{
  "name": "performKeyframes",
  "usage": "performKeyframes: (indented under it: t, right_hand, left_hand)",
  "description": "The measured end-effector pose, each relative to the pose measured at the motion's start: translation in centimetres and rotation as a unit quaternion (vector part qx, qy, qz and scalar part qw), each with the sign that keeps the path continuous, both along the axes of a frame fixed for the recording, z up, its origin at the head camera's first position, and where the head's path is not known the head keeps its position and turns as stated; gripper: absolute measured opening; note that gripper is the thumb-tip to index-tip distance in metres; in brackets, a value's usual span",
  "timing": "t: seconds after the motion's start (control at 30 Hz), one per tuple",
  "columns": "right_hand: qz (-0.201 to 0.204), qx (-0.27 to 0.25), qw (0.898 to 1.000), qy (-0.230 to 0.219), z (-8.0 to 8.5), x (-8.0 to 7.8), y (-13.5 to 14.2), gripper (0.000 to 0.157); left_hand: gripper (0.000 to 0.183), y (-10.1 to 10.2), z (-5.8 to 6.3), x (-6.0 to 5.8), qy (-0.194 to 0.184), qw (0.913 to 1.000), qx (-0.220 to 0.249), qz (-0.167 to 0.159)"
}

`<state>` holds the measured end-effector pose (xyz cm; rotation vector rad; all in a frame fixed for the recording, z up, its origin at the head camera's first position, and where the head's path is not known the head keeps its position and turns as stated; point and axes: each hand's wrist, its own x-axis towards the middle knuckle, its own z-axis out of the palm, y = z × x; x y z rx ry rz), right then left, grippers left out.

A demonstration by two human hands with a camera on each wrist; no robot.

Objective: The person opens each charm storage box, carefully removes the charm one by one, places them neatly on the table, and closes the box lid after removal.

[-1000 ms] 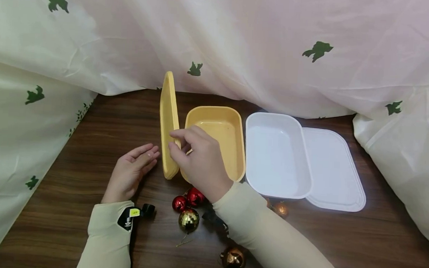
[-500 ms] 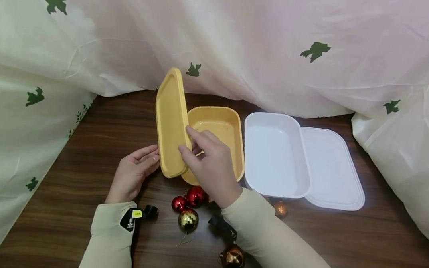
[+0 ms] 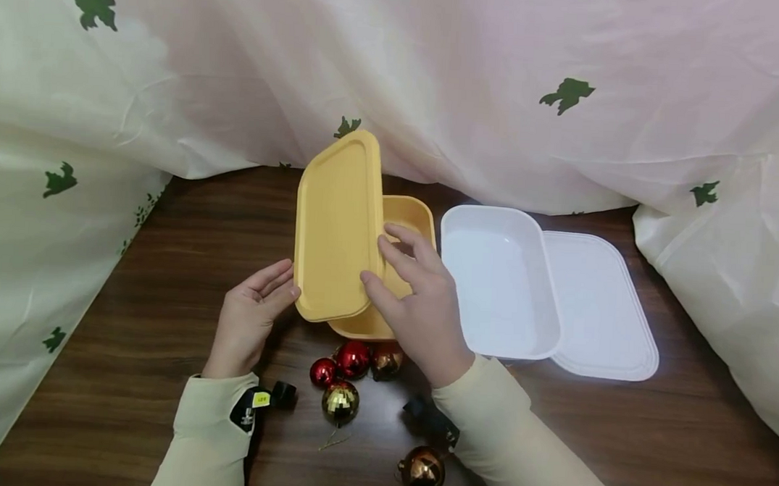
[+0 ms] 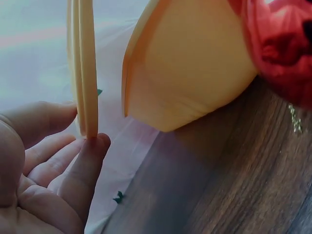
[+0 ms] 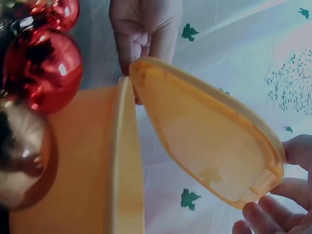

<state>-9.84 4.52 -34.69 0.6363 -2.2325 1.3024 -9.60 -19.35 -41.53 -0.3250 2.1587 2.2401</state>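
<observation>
A yellow lid (image 3: 338,226) is held tilted above the yellow box (image 3: 412,211), its outer face toward the head camera. My left hand (image 3: 252,324) pinches the lid's left edge; in the left wrist view the thumb and fingertips meet either side of its rim. With thumb and fingertips, my right hand (image 3: 426,302) grips the opposite edge. From the right wrist, the lid's underside shows, its far corner right at the box's rim (image 5: 119,141). Part of the box is hidden behind the lid and right hand.
To the right stands an uncovered white box (image 3: 558,308), with a white lid (image 3: 602,303) lying beside it. In front of the yellow box are red baubles (image 3: 353,359), a gold bauble (image 3: 340,402) and brown baubles (image 3: 421,470). A white curtain (image 3: 423,70) borders the dark wooden table (image 3: 164,320).
The yellow lid has turned from nearly edge-on to tilted over the yellow box, its right edge swinging rightward with my right hand. My left hand has moved slightly right and now pinches its edge.
</observation>
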Motion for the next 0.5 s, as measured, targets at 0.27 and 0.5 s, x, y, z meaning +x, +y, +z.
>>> performKeyframes:
  t: [0.27,0.5]
  right_hand:
    - [-0.051,0.037,0.998,-0.025,-1.0,0.2,2.3,0.043]
    - [-0.084,0.089,0.986,-0.115,-1.9,0.5,4.1,0.048]
  left_hand:
    - [0.051,0.8,0.3,0.4,0.02,0.9991,-0.036,-0.008]
    - [0.048,1.7,0.7,0.7,0.023,0.9944,-0.099,-0.029]
